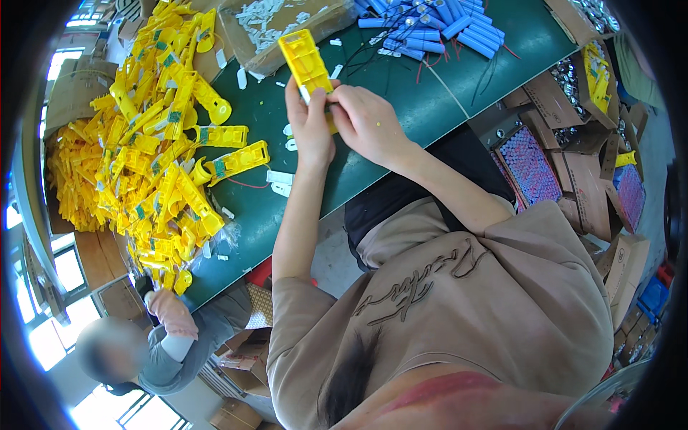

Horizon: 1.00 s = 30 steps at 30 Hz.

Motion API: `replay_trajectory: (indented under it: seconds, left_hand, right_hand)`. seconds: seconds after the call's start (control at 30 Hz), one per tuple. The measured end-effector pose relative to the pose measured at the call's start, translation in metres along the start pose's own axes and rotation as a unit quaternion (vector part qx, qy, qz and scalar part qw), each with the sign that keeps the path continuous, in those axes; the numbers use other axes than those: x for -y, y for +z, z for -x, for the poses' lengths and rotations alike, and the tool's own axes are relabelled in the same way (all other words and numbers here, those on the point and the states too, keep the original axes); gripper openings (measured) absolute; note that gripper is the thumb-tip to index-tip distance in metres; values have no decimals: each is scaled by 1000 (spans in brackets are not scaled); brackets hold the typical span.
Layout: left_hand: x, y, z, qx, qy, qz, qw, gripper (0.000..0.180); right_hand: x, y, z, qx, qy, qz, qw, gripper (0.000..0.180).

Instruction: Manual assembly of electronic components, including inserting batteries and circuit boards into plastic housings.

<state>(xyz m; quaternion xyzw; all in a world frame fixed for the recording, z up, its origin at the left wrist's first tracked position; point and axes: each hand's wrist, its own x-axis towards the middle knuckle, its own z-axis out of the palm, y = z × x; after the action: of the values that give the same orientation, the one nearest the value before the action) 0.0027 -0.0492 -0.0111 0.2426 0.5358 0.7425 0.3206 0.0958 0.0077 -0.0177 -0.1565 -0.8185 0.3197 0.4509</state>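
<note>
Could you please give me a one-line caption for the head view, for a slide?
Both hands, left and right, grip a yellow casing over a green table, beside a casing pile and blue cells.

A heap of yellow plastic housings (143,143) covers the left of the green table (401,107) — blue cylindrical cells (437,25) with wires lie at its far edge. Cardboard boxes (573,179) stand beside it — another person (154,344) sits lower left.

Two hands, the left hand (309,125) and the right hand (367,122), hold one yellow plastic case (306,61). Too many yellow cases (150,158) to count sit piled at the bench's left edge. Many blue batteries (437,25) too.
</note>
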Motion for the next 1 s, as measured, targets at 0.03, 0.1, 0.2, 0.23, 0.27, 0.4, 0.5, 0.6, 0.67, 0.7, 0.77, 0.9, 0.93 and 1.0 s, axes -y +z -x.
replay_trajectory:
  seconds: [0.03, 0.1, 0.2, 0.23, 0.27, 0.4, 0.5, 0.6, 0.67, 0.7, 0.77, 0.9, 0.93, 1.0]
  left_hand:
    - [0, -3, -2, 6, 7, -8, 1000, 42]
    - [-2, -5, -4, 15, 6, -12, 1000, 43]
    - [-9, -3, -2, 18, -2, -13, 1000, 44]
    - [-10, -2, -1, 19, 0, -22, 1000, 44]
    - [-10, -2, -2, 19, 0, -21, 1000, 44]
    - [-9, -1, -2, 29, 8, -39, 999, 45]
    - [-9, -1, -2, 29, 5, -39, 999, 45]
    - [-7, -3, -3, 32, 6, -34, 999, 46]
    - [-6, -3, -4, 34, 7, -29, 999, 46]
    - [-6, -4, -4, 35, 6, -30, 999, 46]
    - [-6, -4, -4, 35, 8, -27, 999, 46]
    - [-7, -6, -4, 29, 9, -30, 999, 46]
    - [-8, -6, -4, 28, 10, -30, 999, 46]
    - [-8, -5, -3, 24, 12, -28, 999, 46]
  right_hand:
    - [-1, -2, 2, 20, 16, -21, 999, 14]
    - [-9, -19, -2, 29, 32, -18, 999, 13]
    - [-38, -53, -17, 32, 67, 81, 994, 12]
    - [-62, -61, -20, 19, 15, 172, 985, 13]
    - [-76, -69, -23, 16, 0, 256, 967, 12]
    - [-93, -81, -30, 50, -75, 368, 926, 12]
    - [-94, -77, -35, 64, -114, 389, 912, 13]
    - [-90, -68, -38, 116, -122, 363, 916, 21]
    - [-85, -62, -39, 159, -118, 340, 919, 29]
    - [-82, -58, -40, 209, -87, 313, 922, 32]
    - [-75, -56, -46, 310, -24, 263, 913, 43]
    - [-66, -66, -56, 338, 38, 102, 935, 48]
    - [-66, -70, -57, 338, 94, -13, 936, 49]
    - [-60, -71, -56, 335, 148, -128, 922, 50]
